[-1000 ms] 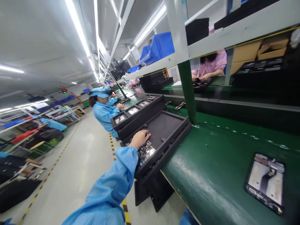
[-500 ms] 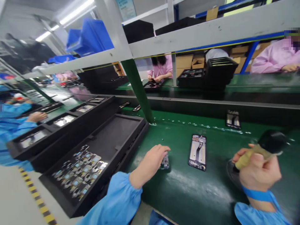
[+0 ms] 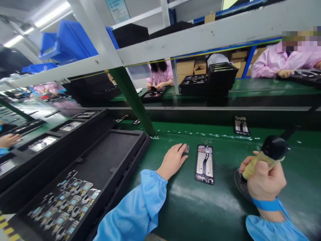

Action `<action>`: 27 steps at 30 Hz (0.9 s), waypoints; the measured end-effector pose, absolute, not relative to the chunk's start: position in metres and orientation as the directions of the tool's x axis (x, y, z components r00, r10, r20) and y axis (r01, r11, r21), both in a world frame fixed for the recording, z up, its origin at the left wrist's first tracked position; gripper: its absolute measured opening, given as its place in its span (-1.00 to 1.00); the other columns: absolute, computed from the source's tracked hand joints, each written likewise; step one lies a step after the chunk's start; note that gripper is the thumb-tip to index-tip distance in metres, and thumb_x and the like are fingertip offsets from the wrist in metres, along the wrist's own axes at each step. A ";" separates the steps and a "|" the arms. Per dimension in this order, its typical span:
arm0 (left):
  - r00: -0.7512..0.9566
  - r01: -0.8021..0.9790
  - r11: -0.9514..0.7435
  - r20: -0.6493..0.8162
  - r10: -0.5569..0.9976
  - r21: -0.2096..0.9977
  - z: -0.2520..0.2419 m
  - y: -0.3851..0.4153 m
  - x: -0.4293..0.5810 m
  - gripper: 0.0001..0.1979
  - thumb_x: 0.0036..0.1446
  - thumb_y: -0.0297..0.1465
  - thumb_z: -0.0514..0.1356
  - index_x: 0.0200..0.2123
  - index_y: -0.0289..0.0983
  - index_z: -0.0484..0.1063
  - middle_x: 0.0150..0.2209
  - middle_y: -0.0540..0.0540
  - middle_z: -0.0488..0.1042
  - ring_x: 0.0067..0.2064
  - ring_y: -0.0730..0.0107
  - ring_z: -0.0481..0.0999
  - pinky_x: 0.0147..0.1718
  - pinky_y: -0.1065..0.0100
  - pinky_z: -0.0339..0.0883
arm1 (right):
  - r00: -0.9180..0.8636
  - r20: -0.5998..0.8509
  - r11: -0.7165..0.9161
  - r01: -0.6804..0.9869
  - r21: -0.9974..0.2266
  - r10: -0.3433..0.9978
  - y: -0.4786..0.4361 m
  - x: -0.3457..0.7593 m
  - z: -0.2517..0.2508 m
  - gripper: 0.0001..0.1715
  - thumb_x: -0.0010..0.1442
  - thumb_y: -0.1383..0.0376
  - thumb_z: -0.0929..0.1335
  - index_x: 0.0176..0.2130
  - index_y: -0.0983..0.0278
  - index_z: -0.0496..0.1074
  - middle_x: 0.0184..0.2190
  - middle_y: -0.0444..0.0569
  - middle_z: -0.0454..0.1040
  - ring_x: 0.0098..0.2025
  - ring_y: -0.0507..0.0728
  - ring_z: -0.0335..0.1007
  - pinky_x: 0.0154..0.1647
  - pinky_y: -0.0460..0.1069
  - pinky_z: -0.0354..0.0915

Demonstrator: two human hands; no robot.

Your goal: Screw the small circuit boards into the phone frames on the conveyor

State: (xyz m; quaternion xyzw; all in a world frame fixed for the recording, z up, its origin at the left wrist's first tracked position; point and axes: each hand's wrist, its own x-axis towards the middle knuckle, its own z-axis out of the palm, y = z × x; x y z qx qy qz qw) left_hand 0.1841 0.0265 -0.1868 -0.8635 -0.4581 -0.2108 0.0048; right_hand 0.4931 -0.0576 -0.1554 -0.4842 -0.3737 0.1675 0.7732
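My left hand point(image 3: 172, 160) rests on the green belt point(image 3: 215, 207), its fingertips pinching a small component point(image 3: 186, 149) just left of an open phone frame point(image 3: 205, 164) lying flat. My right hand point(image 3: 263, 179) grips an electric screwdriver point(image 3: 269, 154) with a yellow handle and black top, held over a round black pad point(image 3: 241, 185). Both arms wear blue sleeves.
A black foam tray point(image 3: 110, 157) at my left holds several small components point(image 3: 65, 201). More black trays point(image 3: 60, 129) stand behind it. A second phone frame point(image 3: 241, 125) lies farther on the belt. A green post point(image 3: 132, 100) rises ahead. People in pink work across the line.
My left hand came off the tray with a small component and moved right along the belt toward the phone frame. The view swung right; my right hand with the screwdriver came into sight.
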 end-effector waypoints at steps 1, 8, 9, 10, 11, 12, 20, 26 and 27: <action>0.466 0.804 -0.558 0.367 0.805 0.204 -0.191 0.025 0.179 -0.58 0.49 -0.40 0.17 0.35 -0.20 0.37 0.26 -0.29 0.50 0.27 0.04 0.53 0.26 -0.04 0.49 | 0.659 0.422 0.482 0.102 -0.870 0.622 -0.058 0.493 -0.155 -0.49 0.23 -0.14 0.46 -0.10 0.20 0.49 -0.57 -0.14 0.47 -0.67 0.14 0.35 -0.73 0.02 0.25; 0.512 0.754 -0.605 0.349 0.785 0.255 -0.187 0.048 0.161 -0.75 0.48 -0.43 0.20 0.15 -0.20 0.53 0.23 -0.23 0.53 0.24 0.10 0.55 0.26 0.02 0.50 | 0.670 0.410 0.483 0.087 -0.871 0.619 -0.058 0.491 -0.151 -0.46 0.21 -0.15 0.47 -0.12 0.22 0.46 -0.56 -0.15 0.46 -0.68 0.12 0.35 -0.74 0.01 0.27; 0.526 0.742 -0.619 0.349 0.776 0.257 -0.185 0.052 0.161 -0.77 0.49 -0.43 0.19 0.13 -0.20 0.54 0.17 -0.21 0.56 0.18 0.13 0.58 0.22 0.04 0.53 | 0.667 0.409 0.481 0.086 -0.872 0.622 -0.057 0.491 -0.151 -0.46 0.22 -0.15 0.46 -0.12 0.22 0.46 -0.57 -0.15 0.46 -0.68 0.11 0.34 -0.74 0.00 0.26; 0.540 0.731 -0.632 0.349 0.766 0.257 -0.183 0.055 0.163 -0.79 0.49 -0.43 0.19 0.10 -0.21 0.55 0.11 -0.20 0.58 0.12 0.15 0.60 0.18 0.06 0.55 | 0.662 0.407 0.478 0.084 -0.875 0.629 -0.057 0.491 -0.152 -0.47 0.23 -0.15 0.46 -0.12 0.22 0.45 -0.56 -0.15 0.46 -0.68 0.10 0.35 -0.74 -0.01 0.26; 0.553 0.720 -0.645 0.350 0.756 0.256 -0.181 0.058 0.167 -0.80 0.50 -0.43 0.18 0.09 -0.21 0.56 0.06 -0.19 0.58 0.07 0.16 0.61 0.14 0.07 0.56 | 0.657 0.403 0.470 0.083 -0.879 0.637 -0.057 0.491 -0.153 -0.48 0.24 -0.14 0.46 -0.12 0.22 0.45 -0.56 -0.14 0.46 -0.67 0.10 0.35 -0.73 -0.01 0.27; 0.567 0.707 -0.659 0.352 0.745 0.255 -0.179 0.059 0.172 -0.80 0.50 -0.42 0.18 0.08 -0.21 0.56 0.03 -0.18 0.58 0.05 0.17 0.60 0.12 0.08 0.57 | 0.654 0.398 0.461 0.083 -0.883 0.644 -0.057 0.492 -0.154 -0.48 0.25 -0.13 0.45 -0.11 0.23 0.45 -0.54 -0.14 0.47 -0.66 0.09 0.36 -0.71 -0.01 0.28; 0.658 0.597 -0.771 0.414 0.629 0.223 -0.174 0.066 0.248 -0.73 0.49 -0.37 0.22 0.20 -0.19 0.51 0.16 -0.19 0.51 0.18 0.12 0.50 0.22 0.10 0.49 | 0.669 0.392 0.459 0.085 -0.884 0.632 -0.058 0.491 -0.155 -0.46 0.27 -0.13 0.45 -0.08 0.27 0.44 -0.53 -0.15 0.47 -0.66 0.09 0.37 -0.70 -0.02 0.31; 0.687 0.591 -0.790 0.409 0.600 0.166 -0.178 0.066 0.255 -0.73 0.48 -0.43 0.20 0.18 -0.20 0.52 0.14 -0.20 0.51 0.19 0.10 0.50 0.23 0.06 0.50 | 0.661 0.390 0.463 0.073 -0.884 0.641 -0.058 0.493 -0.157 -0.45 0.25 -0.15 0.46 -0.07 0.23 0.45 -0.54 -0.15 0.48 -0.66 0.10 0.36 -0.70 -0.01 0.31; 0.687 0.586 -0.791 0.408 0.601 0.177 -0.178 0.065 0.253 -0.73 0.50 -0.41 0.19 0.19 -0.18 0.51 0.15 -0.20 0.51 0.20 0.10 0.50 0.23 0.06 0.50 | 0.665 0.392 0.464 0.075 -0.882 0.636 -0.058 0.493 -0.157 -0.45 0.25 -0.15 0.46 -0.07 0.23 0.45 -0.54 -0.15 0.48 -0.66 0.11 0.36 -0.70 0.00 0.31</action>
